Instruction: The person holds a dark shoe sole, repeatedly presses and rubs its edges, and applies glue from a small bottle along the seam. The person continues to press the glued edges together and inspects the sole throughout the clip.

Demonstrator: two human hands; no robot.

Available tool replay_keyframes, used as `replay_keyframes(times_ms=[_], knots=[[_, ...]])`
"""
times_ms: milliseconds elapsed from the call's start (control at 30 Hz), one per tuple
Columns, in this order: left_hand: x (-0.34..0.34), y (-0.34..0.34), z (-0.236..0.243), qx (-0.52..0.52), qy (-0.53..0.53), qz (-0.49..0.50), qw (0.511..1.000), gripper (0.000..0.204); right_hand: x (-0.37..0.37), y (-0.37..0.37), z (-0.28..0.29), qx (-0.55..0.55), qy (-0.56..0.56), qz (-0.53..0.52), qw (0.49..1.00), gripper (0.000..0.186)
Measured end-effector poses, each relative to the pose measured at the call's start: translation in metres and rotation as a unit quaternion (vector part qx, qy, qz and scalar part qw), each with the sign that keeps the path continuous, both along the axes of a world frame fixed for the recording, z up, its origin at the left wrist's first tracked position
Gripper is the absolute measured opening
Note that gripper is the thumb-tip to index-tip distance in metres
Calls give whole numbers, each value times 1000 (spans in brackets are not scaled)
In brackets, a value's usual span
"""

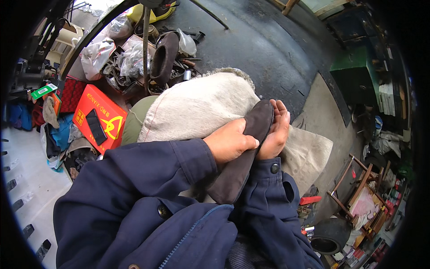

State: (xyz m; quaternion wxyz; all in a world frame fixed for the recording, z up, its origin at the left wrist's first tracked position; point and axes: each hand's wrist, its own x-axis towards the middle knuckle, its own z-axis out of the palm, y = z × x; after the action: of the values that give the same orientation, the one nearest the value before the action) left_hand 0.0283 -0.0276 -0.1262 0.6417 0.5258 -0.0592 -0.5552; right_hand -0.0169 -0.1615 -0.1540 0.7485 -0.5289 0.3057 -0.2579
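A long, dark brown, soft-looking shoe point(239, 172) lies slantwise over my lap, its rounded far end up and to the right. My left hand point(230, 141) grips it from the left, with the thumb pressed on its upper face and the other fingers curled out of sight. Along its right edge, my right hand point(277, 130) cups the far part with bent fingers; part of the palm is hidden behind the shoe. Beneath both hands a cream cloth point(197, 105) with a frayed far edge covers my legs.
A red box point(101, 117) with a black phone point(96, 127) on it stands at the left. Beyond the cloth are plastic bags point(96, 56), metal tools and another dark shoe point(164, 57). A green cabinet point(354, 69), a wooden frame point(358, 193) and a black tyre-like ring point(331, 235) stand right.
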Motion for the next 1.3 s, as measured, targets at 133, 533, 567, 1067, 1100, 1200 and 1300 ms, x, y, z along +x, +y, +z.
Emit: replay_keyframes(times_ms=[133,533,567,1067,1100,1200,1300], knots=[[-3,3,1,-38,11,-4,999,48,0,-2,2,94,-23,-1,995,48],[-5,5,13,-77,-38,-34,996,53,0,0,3,121,-35,-14,992,43],[-5,6,11,-78,-56,-35,995,53,0,1,3,81,-26,-22,996,43],[-11,6,21,-22,-142,-79,986,44,-4,-5,12,269,-64,-9,961,51],[-10,7,21,-28,-161,-93,982,44,-3,-6,11,267,-63,-13,961,51],[-10,10,22,-22,-205,-129,970,43,-3,-2,8,261,-61,-35,963,50],[-12,8,19,-8,-237,-130,963,40,-5,5,6,128,-15,-45,991,49]])
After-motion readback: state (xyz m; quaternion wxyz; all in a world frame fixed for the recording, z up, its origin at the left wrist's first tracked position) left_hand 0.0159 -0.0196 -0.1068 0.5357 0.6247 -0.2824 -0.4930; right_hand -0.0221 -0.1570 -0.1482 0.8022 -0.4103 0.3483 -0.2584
